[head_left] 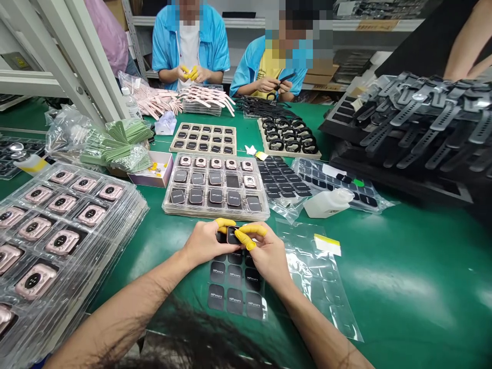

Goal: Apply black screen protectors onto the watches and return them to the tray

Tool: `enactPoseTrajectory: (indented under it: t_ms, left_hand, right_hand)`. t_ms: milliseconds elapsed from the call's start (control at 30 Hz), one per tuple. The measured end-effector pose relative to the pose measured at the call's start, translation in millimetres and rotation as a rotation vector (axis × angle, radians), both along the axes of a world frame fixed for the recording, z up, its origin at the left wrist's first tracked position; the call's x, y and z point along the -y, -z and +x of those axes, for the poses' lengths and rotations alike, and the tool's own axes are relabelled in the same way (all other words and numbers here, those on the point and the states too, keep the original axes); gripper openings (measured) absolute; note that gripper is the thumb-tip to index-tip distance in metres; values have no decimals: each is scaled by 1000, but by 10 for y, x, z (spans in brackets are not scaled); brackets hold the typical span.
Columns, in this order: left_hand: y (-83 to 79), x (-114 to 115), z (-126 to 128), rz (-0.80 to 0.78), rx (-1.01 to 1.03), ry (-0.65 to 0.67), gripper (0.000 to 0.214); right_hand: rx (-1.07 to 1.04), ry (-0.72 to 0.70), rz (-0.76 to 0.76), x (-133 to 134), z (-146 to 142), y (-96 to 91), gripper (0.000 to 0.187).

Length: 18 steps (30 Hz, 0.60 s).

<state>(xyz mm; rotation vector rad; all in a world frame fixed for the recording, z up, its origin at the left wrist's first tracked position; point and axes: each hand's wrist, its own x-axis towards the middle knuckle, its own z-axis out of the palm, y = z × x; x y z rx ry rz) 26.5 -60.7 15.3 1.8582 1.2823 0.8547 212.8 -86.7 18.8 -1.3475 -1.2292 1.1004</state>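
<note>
My left hand (205, 242) and my right hand (267, 252) meet over a sheet of black square stickers (235, 294) lying on the green table. Both wear yellow finger cots. Between their fingertips they pinch one small black square piece (232, 235), probably a watch body or a sticker. Just beyond my hands sits a clear tray (215, 188) with pink watch bodies in its far row and black-covered ones in the near rows.
Stacked clear trays of pink watch bodies (57, 225) fill the left. A white bottle (326, 202), plastic bags (319, 271) and more sticker sheets (282, 182) lie to the right. Black trays of grey straps (418, 118) stand far right. Two people in blue work across the table.
</note>
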Motion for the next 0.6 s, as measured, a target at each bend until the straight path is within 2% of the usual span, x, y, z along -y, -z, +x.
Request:
enactPoseTrajectory:
  t_ms: [133, 333, 467, 600]
  left_hand:
    - [10, -5, -7, -7, -7, 13, 50]
    - [-18, -4, -18, -27, 18, 26, 46]
    - [-28, -10, -20, -19, -2, 42, 47]
    - [-2, -4, -12, -3, -21, 55, 50]
  right_hand:
    - [71, 8, -13, -7, 3, 12, 36]
    - [-202, 41, -148, -43, 51, -106, 55]
    - [-190, 17, -274, -69, 101, -142, 63]
    - [-201, 13, -293, -77, 73, -111, 62]
